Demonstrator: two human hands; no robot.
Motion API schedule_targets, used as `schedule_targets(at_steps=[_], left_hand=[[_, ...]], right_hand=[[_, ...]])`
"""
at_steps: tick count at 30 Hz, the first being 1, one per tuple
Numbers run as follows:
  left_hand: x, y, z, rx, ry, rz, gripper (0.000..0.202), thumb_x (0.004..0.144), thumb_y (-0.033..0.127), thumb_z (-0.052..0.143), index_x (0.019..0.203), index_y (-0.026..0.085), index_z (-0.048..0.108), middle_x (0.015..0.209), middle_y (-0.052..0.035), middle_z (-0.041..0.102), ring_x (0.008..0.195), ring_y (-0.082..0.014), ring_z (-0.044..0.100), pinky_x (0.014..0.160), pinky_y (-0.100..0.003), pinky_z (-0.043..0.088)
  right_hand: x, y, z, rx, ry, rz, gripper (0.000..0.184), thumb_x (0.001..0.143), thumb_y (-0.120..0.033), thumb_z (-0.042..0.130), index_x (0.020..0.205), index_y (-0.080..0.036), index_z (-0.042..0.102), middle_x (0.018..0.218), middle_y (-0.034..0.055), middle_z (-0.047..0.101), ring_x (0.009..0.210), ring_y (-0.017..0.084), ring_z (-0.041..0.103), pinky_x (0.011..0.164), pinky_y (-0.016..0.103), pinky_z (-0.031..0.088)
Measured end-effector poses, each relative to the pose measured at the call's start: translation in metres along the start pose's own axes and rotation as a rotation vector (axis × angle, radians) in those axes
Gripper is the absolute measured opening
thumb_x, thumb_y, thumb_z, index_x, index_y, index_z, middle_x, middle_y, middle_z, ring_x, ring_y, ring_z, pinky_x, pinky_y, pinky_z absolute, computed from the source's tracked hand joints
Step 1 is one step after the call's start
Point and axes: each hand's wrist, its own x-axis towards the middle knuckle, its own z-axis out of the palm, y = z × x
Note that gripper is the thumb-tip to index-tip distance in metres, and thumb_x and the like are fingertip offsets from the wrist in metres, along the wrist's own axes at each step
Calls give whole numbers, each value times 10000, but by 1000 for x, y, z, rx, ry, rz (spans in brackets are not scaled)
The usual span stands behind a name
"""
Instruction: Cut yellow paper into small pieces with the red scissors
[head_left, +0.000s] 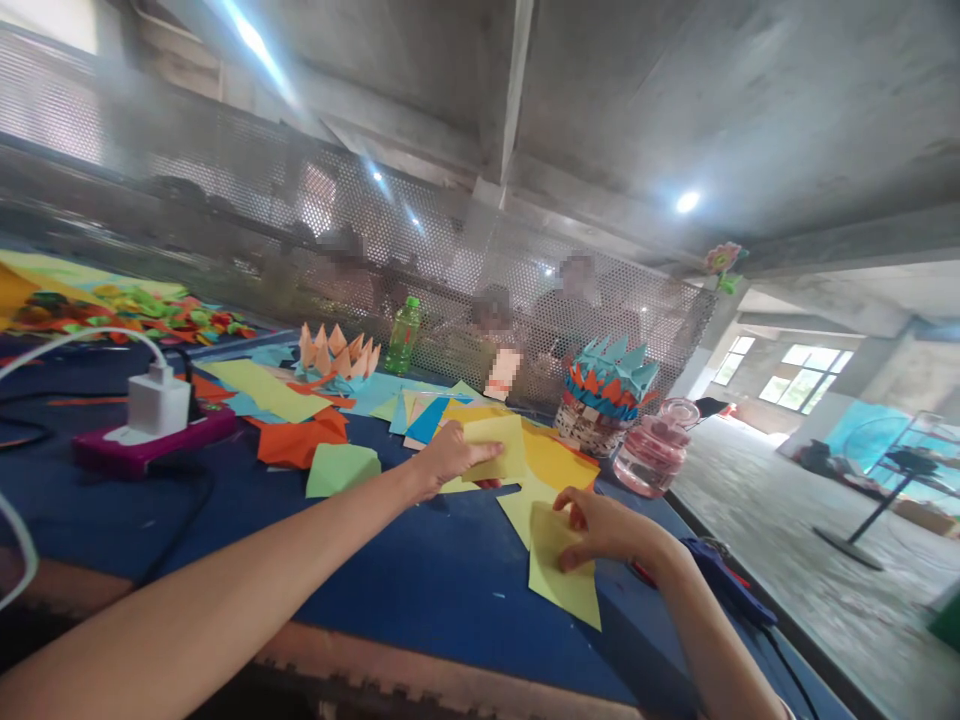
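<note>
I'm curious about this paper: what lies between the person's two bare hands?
In the head view, a pale yellow paper sheet lies between the left hand and right hand.

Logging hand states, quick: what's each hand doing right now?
Left hand: closed, holding a yellow paper.
Right hand: partly curled, at another yellow sheet; whether it grips it cannot be told.

The left hand (pixel 444 462) pinches; the right hand (pixel 606 526) curls, thumb (pixel 576 556) apart.

Matt paper sheet (pixel 513 452); smooth plastic charger (pixel 159 405); glossy bottle (pixel 403 338).
</note>
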Motion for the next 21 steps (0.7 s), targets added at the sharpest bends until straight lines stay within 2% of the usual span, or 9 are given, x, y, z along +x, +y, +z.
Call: schedule_targets(at_steps=[3,7,12,14,17,19,21], left_hand=[[2,-2,-2,-35,14,-11,420,540,378,841,805,111,653,657,-58,680,499,-183,636,489,-309,534],[4,-5,-3,-108,25,1,481,483,351,872,859,130,670,752,-53,697,582,-176,643,517,-313,550],[5,-10,-6,-72,21,0,475,473,328,874,862,130,688,819,-68,715,626,-181,656,549,-304,550],[6,-11,-8,-39,25,28,461,479,317,871,863,135,693,848,-69,722,664,-184,665,595,-296,549],[7,-13,-9,-2,30,56,465,472,306,872,871,137,703,900,-81,730,758,-204,678,683,-295,543],[6,-13,-6,11,11,59,478,471,313,870,885,138,710,935,-94,731,818,-227,681,724,-308,539],[4,-13,-2,11,-48,88,467,501,325,853,912,151,714,969,-89,730,867,-241,679,749,-320,537]], right_hand=[[4,2,-2,-35,-30,15,686,469,-427,837,1054,-175,583,926,38,648,798,199,586,623,265,397],[3,-3,-3,-68,-3,-17,520,487,-423,823,884,-166,606,904,36,643,789,191,553,616,260,372],[-1,-6,-6,14,-3,-87,323,560,-324,775,790,-162,617,786,7,645,718,174,556,586,253,381],[-5,-6,-11,207,7,-181,320,598,-300,752,863,-165,632,840,19,677,764,198,602,635,274,448],[-11,-11,-18,703,60,-308,502,652,-370,751,1089,-177,596,1018,69,700,908,250,655,760,351,524],[-11,-19,-18,961,124,-341,534,652,-412,768,1099,-178,593,1033,89,706,912,252,675,793,368,535],[-6,-28,-13,1071,168,-343,498,635,-430,788,1031,-176,624,974,85,724,838,235,694,777,353,545]])
